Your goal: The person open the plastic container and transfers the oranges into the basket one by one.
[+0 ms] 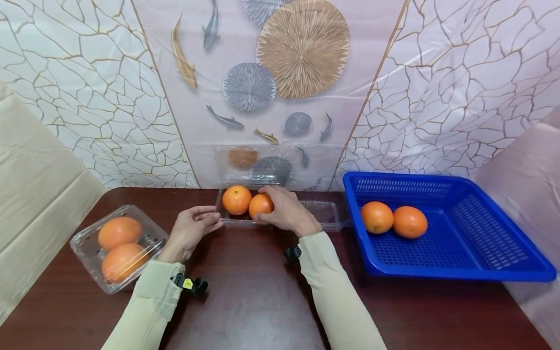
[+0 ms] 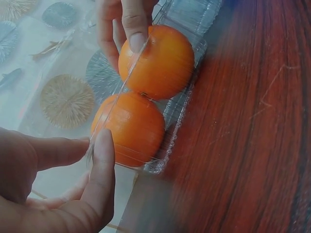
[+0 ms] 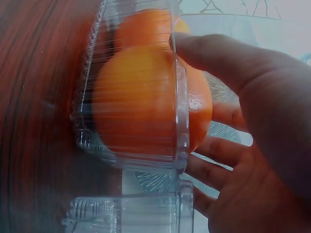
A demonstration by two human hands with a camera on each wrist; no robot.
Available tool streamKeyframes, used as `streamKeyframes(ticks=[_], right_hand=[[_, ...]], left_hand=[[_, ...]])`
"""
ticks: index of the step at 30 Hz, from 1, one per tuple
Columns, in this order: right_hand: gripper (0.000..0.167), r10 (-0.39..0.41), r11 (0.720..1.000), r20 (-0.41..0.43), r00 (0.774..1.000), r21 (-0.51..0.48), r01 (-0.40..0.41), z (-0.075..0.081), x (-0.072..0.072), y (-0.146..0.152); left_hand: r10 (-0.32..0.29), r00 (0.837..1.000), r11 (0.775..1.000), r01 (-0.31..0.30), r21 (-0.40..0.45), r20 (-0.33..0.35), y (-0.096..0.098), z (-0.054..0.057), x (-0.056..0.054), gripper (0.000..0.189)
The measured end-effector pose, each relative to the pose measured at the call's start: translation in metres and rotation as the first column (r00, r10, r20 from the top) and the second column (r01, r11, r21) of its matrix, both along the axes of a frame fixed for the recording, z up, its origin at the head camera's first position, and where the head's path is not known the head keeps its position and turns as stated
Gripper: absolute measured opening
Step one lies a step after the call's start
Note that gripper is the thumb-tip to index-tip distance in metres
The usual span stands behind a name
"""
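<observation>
1. At the left end of the clear tray (image 1: pixel 323 212), your left hand (image 1: pixel 190 231) pinched the thin rim between its fingers.
2. Over the left compartment, your right hand (image 1: pixel 288 209) gripped the right-hand orange (image 1: pixel 259 205), thumb on the near side, the other fingers spread round the far side; its top showed above the rim.
3. Touching it on the left, the neighbouring orange (image 1: pixel 236 200) sat in the same compartment.
4. Behind both, the raised lid (image 1: pixel 271 167) stood before the printed backdrop (image 1: pixel 109 63).
5. Beside your left forearm, a clear box (image 1: pixel 85 245) held two oranges, one nearer you.
6. Just beyond the tray's right end, a blue basket (image 1: pixel 442 273) held two more, side by side.
7. Under everything lay the dark reddish-brown bench (image 1: pixel 245 291).
</observation>
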State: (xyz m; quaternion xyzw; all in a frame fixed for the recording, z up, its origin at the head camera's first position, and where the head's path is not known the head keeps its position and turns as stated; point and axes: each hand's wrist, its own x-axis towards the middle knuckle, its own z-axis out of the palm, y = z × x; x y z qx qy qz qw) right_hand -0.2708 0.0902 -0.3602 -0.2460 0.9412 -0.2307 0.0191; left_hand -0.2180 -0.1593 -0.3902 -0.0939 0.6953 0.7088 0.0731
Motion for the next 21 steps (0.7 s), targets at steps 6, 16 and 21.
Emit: streamKeyframes(ticks=[6,16,21], right_hand=[[0.068,-0.005,1.0,-0.058,0.998,0.014,0.006,-0.0029,-0.0004,0.0003],[0.069,0.012,1.0,-0.069,0.998,0.029,-0.01,-0.0051,-0.0022,0.0032],[0.069,0.028,1.0,-0.07,0.997,0.017,-0.026,-0.0053,-0.0034,0.0036]], left_hand=[[0.004,1.0,1.0,-0.004,0.002,-0.007,0.0011,-0.0017,-0.0005,0.044],[-0.002,1.0,1.0,0.002,-0.001,-0.005,0.0046,0.0015,0.0007,0.046],[-0.001,1.0,1.0,0.001,0.019,-0.003,0.0043,0.0022,0.0003,0.047]])
